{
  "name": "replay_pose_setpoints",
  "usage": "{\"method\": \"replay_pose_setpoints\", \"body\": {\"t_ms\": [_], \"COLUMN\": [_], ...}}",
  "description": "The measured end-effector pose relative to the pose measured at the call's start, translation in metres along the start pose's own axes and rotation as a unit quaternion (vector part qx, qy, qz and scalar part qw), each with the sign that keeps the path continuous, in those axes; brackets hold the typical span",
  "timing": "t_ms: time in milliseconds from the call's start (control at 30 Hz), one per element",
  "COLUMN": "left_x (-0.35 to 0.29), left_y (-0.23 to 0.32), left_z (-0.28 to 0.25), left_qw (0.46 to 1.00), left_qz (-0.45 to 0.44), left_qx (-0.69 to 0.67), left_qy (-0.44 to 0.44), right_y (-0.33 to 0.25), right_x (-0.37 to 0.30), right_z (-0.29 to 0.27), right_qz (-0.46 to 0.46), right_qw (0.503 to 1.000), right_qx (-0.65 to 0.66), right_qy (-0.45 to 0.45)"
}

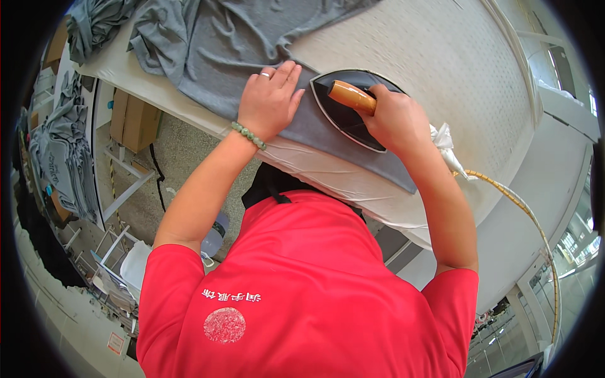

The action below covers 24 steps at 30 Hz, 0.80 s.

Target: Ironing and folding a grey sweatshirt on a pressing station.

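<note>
My right hand [398,120] is wrapped round the orange-brown handle of an iron [353,129] with a black top and a pale rim. The iron sits on a grey knit garment [224,50], over a sleeve-like length that runs toward the near right edge of the padded table. Left of the iron, my left hand [268,97] lies on the same garment with its fingers stretched out. That hand wears a ring, and a green bead bracelet circles the wrist. The cloth under the palm and the iron's soleplate are hidden.
The padded ironing table [454,57] has a pale cover. A yellowish hose [526,208] and white wrapping [443,142] trail from behind the iron. Bunched grey cloth [101,28] lies at the far left. Folded grey garments [66,160] and a cardboard box [133,121] stand left.
</note>
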<state>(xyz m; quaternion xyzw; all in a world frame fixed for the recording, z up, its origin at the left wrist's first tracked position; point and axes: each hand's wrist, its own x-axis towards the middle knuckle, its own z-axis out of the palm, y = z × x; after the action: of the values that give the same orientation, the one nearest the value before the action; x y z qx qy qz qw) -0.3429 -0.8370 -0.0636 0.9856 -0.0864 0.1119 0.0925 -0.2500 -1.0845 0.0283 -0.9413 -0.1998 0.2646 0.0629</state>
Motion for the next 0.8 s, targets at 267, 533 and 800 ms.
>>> {"method": "replay_pose_setpoints", "body": {"t_ms": [267, 533, 800], "left_x": [-0.043, -0.118, -0.105], "left_y": [-0.035, -0.069, -0.152], "left_z": [-0.035, -0.059, -0.069], "left_qw": [0.983, 0.971, 0.733], "left_qz": [0.028, 0.062, -0.502], "left_qx": [-0.178, -0.199, -0.45], "left_qy": [-0.037, -0.116, 0.094], "right_y": [-0.051, -0.082, -0.155], "right_x": [0.059, 0.077, 0.001], "right_z": [-0.035, -0.033, 0.022], "right_qz": [-0.147, -0.195, -0.179], "right_qw": [0.976, 0.967, 0.975], "right_qx": [-0.124, -0.131, 0.032], "right_qy": [-0.102, -0.101, -0.127]}}
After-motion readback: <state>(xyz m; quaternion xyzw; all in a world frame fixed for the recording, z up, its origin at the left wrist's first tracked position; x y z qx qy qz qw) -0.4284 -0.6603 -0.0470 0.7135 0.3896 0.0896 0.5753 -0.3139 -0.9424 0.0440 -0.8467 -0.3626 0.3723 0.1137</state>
